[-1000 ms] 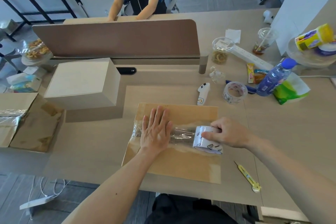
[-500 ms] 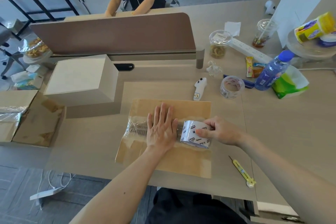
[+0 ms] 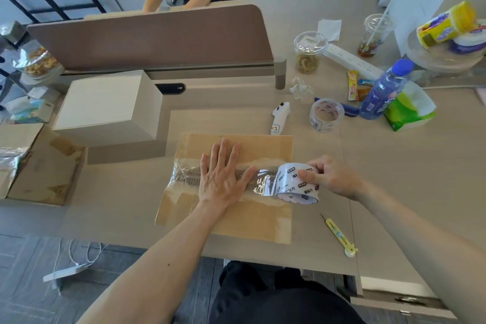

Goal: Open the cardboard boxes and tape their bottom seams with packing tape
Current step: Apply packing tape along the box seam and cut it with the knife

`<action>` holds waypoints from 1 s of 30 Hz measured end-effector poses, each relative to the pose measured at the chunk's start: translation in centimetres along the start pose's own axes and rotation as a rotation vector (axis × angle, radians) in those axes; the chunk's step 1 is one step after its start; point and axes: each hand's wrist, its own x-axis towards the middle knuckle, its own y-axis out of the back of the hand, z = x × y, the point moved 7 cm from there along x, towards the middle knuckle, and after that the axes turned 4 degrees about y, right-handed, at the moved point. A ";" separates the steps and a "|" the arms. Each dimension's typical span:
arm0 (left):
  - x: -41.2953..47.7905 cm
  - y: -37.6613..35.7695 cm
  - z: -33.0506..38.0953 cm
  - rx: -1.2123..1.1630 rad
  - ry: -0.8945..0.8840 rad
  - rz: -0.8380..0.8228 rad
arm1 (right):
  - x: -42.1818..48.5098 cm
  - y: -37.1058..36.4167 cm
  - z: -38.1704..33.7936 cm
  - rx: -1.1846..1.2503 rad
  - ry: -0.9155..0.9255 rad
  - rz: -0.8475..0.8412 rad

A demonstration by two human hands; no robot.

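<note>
From the head camera, the brown cardboard box lies flat on the surface, close to its near edge. A strip of clear tape runs left to right across the middle of the box. The left hand lies flat on this strip, fingers straight. The right hand grips the tape roll at the right edge of the box. Right of the roll the surface is bare; a yellow cutter lies near the box's front right corner.
</note>
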 end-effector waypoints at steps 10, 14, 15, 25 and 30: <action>-0.1 0.3 0.1 -0.016 -0.005 -0.002 | -0.7 1.8 0.6 -0.273 0.000 0.129; 0.0 0.4 0.1 -0.013 -0.007 -0.011 | -0.9 2.8 1.3 -0.423 -0.038 0.158; 0.0 0.4 0.1 -0.017 -0.007 -0.011 | -1.2 3.2 1.9 -0.462 -0.072 0.158; 0.0 0.4 0.1 0.008 -0.012 -0.012 | -0.8 3.0 6.0 -0.578 -0.265 0.144; -0.1 0.5 0.3 0.013 -0.013 -0.031 | -0.4 2.3 7.2 -0.543 -0.296 0.161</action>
